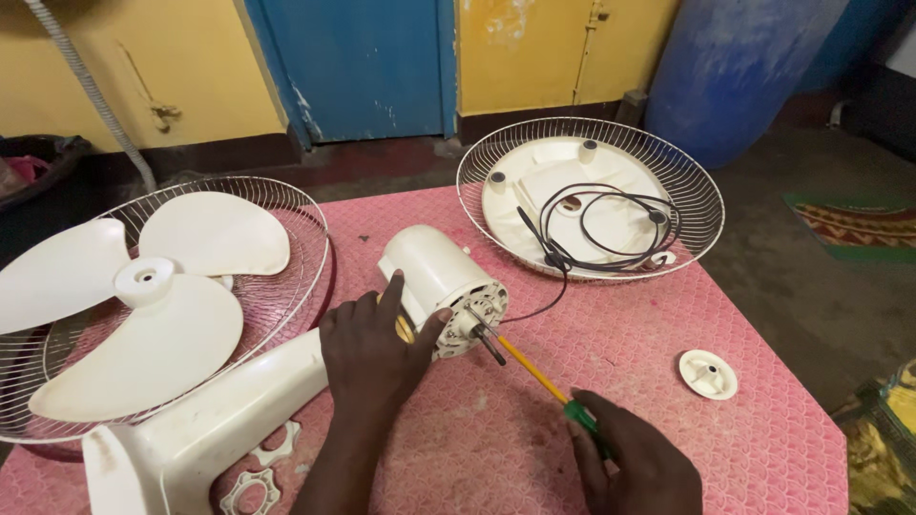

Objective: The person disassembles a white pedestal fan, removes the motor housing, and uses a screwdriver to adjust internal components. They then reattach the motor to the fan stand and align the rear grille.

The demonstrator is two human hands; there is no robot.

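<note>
Left hand (367, 348) is gripping the fan motor (441, 286) on the bench (668, 381) while right hand (634, 463) is holding a screwdriver (539, 377) at its face.

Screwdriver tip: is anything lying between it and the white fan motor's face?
Nothing visible does. The yellow-shafted screwdriver in the right hand runs straight to the white fan motor, steadied by the left hand.

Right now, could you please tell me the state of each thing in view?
Motor: on its side, steadied by left hand.
Screwdriver: in right hand, tip at motor face.
Blade: detached, lying in left grille.
Right grille: detached, holding coiled cord.
Cap: off, on table.
</note>
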